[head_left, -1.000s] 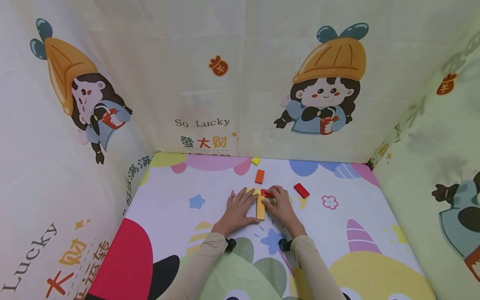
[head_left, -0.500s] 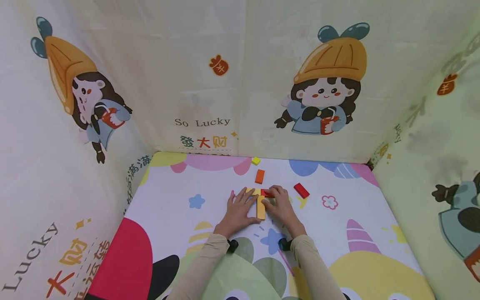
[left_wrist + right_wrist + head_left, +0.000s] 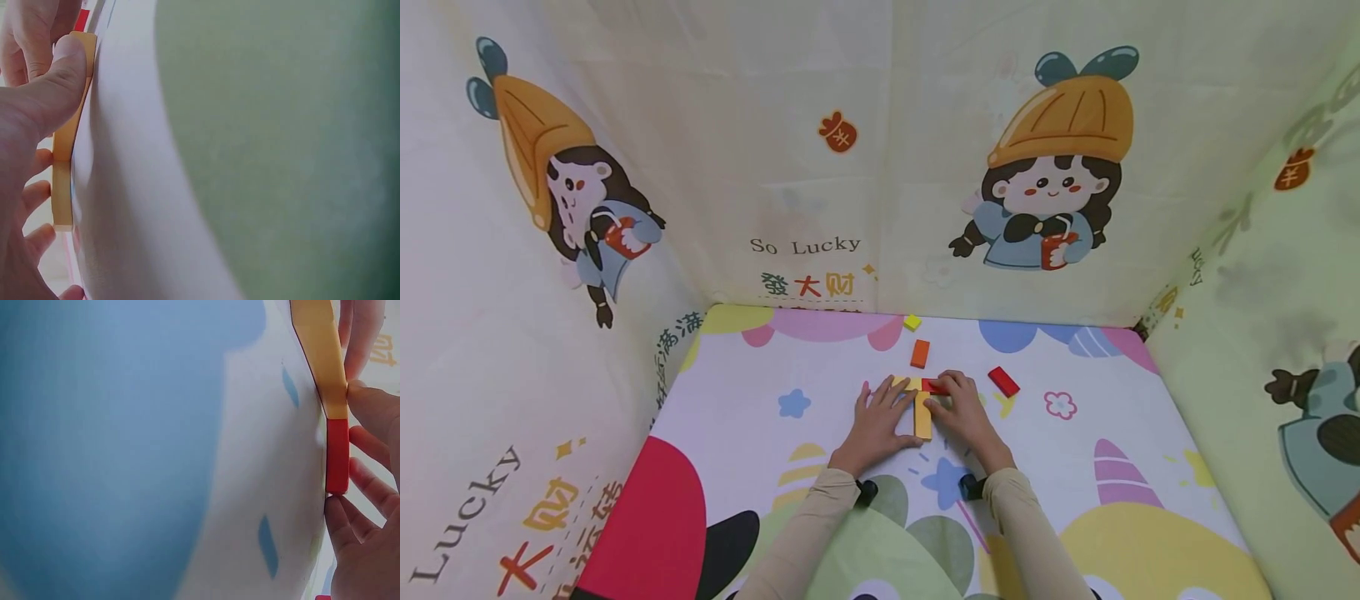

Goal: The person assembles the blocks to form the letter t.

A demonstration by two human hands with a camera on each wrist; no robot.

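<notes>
In the head view, three blocks lie together in a T: a golden-yellow block (image 3: pixel 922 418) runs toward me, with a pale yellow block (image 3: pixel 913 383) and a red block (image 3: pixel 929 386) across its far end. My left hand (image 3: pixel 871 423) has its fingers spread, fingertips at the pale yellow block, and its thumb touches the near end of the golden-yellow one. My right hand (image 3: pixel 966 418) holds the red block with bent fingers, as the right wrist view shows around the red block (image 3: pixel 337 456). Its thumb touches the golden-yellow block's side. Fingers partly hide both crosswise blocks.
Beyond the hands lie an orange block (image 3: pixel 921 354) and a small yellow block (image 3: pixel 912 322) near the back wall. A second red block (image 3: pixel 1003 382) lies to the right. Printed cloth walls (image 3: pixel 925 183) enclose the patterned table (image 3: pixel 737 400) at the back and sides.
</notes>
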